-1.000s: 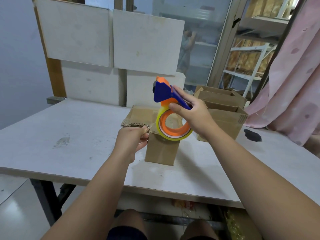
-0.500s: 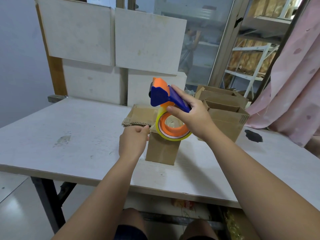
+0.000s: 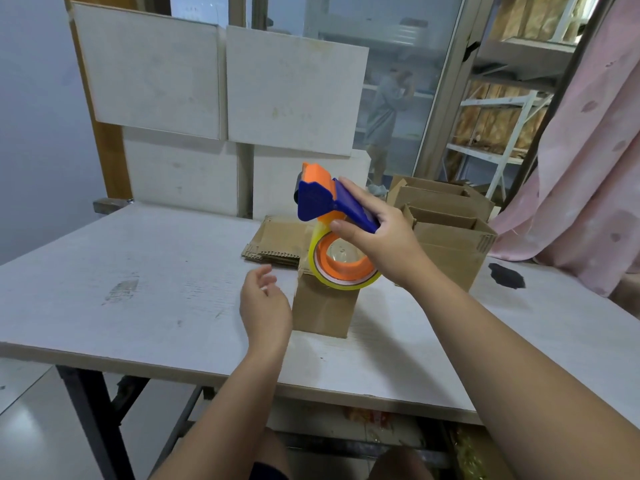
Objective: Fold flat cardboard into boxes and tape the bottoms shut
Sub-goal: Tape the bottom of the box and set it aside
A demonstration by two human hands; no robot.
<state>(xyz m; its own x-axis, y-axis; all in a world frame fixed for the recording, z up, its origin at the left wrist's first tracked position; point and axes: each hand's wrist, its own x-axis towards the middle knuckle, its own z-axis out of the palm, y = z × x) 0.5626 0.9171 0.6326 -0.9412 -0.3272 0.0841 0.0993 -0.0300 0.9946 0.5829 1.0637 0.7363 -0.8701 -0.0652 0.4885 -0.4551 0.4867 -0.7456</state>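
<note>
Fingers of the left hand, pinched at the box's top edge a second ago, have let go and now hang loosely spread just left of the small cardboard box. White tabletop carries it; white panels lean behind, finished boxes wait rightward. The right hand grips the tape dispenser above the box, flat cardboard beyond.

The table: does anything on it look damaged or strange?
One thing: a dark irregular patch marks the white table at the right, near the open boxes. Stain or hole, I cannot tell.
</note>
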